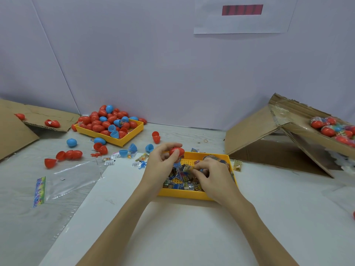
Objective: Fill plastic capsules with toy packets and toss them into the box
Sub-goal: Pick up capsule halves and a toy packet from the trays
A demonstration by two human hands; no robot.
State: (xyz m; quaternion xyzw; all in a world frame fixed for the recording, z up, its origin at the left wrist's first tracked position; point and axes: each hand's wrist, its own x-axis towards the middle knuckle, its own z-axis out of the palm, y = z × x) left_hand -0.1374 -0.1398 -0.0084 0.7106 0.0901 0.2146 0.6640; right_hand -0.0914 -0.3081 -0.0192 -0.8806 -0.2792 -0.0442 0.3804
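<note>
Looked like the packet-grabbing step: left hand (160,162) gripped a red plastic egg capsule (176,151) over the yellow plastic tray (184,194) while right hand (209,176) pinched a small foil toy packet (189,168), which next needed stuffing inside, then a toss at the cardboard box (299,129) on the right.

Two hands (163,160). Two yellow trays (192,194). Two cardboard boxes (269,135). One clear plastic bag (75,179). One wall sheet (242,16). Capsules (107,121) and toy packets (184,181): piles too dense to count.
</note>
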